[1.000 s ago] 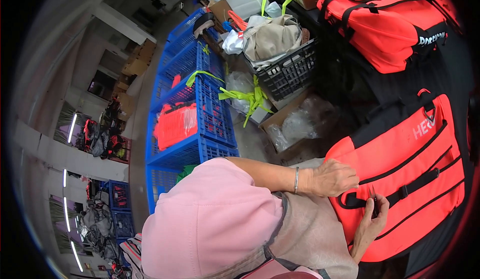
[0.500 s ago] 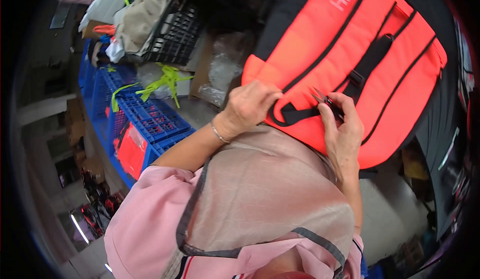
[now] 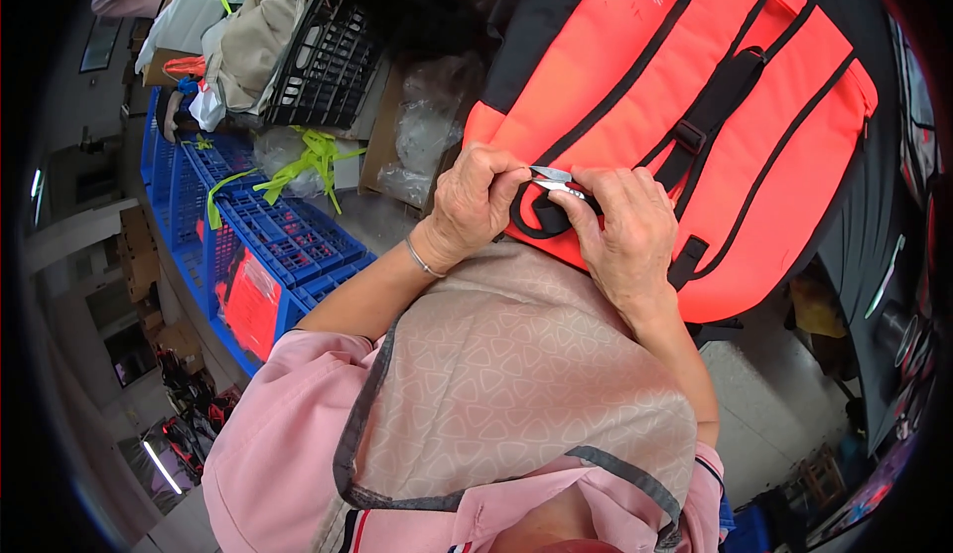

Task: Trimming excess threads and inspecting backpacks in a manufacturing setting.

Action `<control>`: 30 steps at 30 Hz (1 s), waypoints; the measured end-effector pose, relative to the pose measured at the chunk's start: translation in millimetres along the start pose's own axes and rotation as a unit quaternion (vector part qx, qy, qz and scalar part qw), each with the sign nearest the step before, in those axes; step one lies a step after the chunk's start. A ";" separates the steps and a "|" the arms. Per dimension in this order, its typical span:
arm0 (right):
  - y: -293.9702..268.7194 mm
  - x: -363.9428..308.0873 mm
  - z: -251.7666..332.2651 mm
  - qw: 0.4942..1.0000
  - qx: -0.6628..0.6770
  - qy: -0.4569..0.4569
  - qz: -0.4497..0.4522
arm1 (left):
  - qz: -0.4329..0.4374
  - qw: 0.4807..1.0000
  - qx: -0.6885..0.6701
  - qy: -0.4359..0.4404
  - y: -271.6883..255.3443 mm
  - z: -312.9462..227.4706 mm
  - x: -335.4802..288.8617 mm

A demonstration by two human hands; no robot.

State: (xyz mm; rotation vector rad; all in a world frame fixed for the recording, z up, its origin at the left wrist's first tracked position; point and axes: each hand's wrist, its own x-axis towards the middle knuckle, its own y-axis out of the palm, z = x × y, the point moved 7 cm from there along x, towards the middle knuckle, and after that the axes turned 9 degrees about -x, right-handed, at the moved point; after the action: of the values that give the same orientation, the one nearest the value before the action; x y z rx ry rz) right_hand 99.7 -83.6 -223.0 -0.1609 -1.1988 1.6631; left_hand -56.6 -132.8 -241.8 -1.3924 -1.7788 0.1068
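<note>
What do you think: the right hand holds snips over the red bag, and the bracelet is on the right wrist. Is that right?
Not quite. The head view shows the bracelet on the left wrist, not the right one. The rest is right: the right hand holds snips over the red bag.

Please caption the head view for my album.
Right grip holding small snips beside the left grip, over a bright orange-red bag.

Upper right: backpack [image 3: 764,121] of smooth, matt orange-red cloth, with black webbing strap [image 3: 722,96] and plastic buckle [image 3: 688,136]. Centre: snips [image 3: 551,173] with shiny metal blades. Left: blue plastic crates [image 3: 288,240]. Upper centre: glossy clear plastic film [image 3: 422,136].
</note>
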 end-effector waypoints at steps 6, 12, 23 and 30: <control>7.7 -0.5 -0.6 1.000 -0.020 -0.010 -0.003 | 0.003 1.000 -0.009 0.008 1.2 2.4 -0.3; 1.6 -2.3 -22.5 0.996 0.033 0.088 -0.004 | 0.032 0.986 -0.138 -0.088 -22.7 14.6 -11.1; -2.2 -16.7 -43.5 0.969 0.153 0.196 0.012 | 0.171 0.759 -0.336 -0.531 22.0 8.6 -16.3; -13.2 -12.5 -12.1 1.000 0.003 0.013 -0.005 | 0.217 0.742 -0.332 -0.541 22.8 5.7 -11.5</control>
State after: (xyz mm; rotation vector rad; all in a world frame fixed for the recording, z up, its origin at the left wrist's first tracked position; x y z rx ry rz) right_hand 121.4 -86.3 -224.3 -0.1705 -1.1733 1.6510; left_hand -42.8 -131.4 -264.1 -2.6111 -2.4815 0.7209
